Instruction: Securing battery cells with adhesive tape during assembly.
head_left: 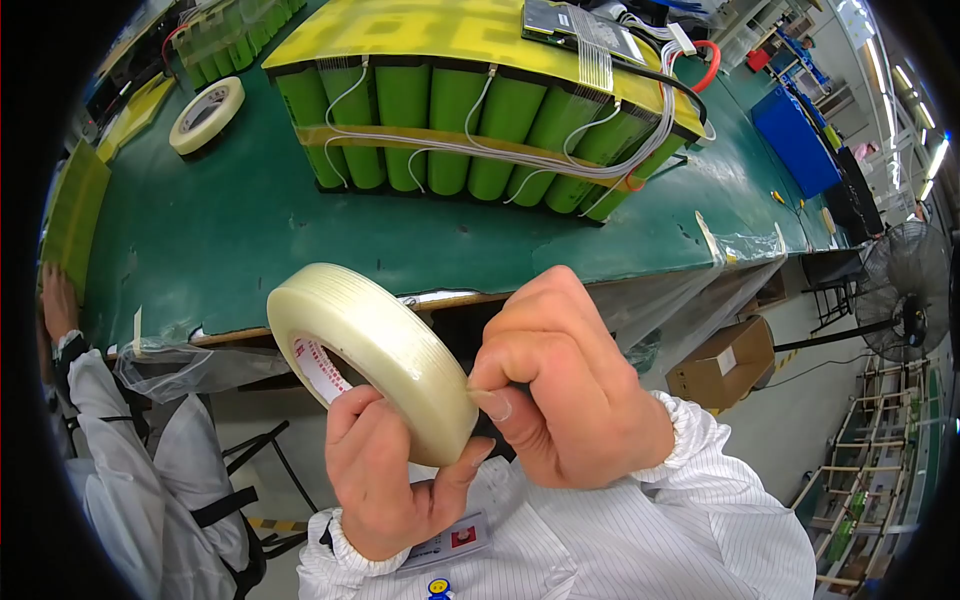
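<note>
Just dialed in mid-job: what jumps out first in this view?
A roll of filament tape fills the near centre, held by the left hand, while the right hand picks at its edge. Behind it on the green table stands a pack of green cylindrical cells with white wires.

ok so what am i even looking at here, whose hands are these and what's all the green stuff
This is one picture from a camera worn on a person's head, looking down at their own two bare hands. The wide lens bends straight edges near the rim.

The left hand holds a roll of pale tape, fingers through its core. The right hand pinches at the roll's edge with its thumb.

Beyond the hands is a green bench. On it stands a battery pack: a row of green cells under a yellow sheet, with white wires across the front. A second tape roll lies further back on the left.

At the lower left is a co-worker in a white coat, one hand on the bench edge. A fan stands on the right.
</note>
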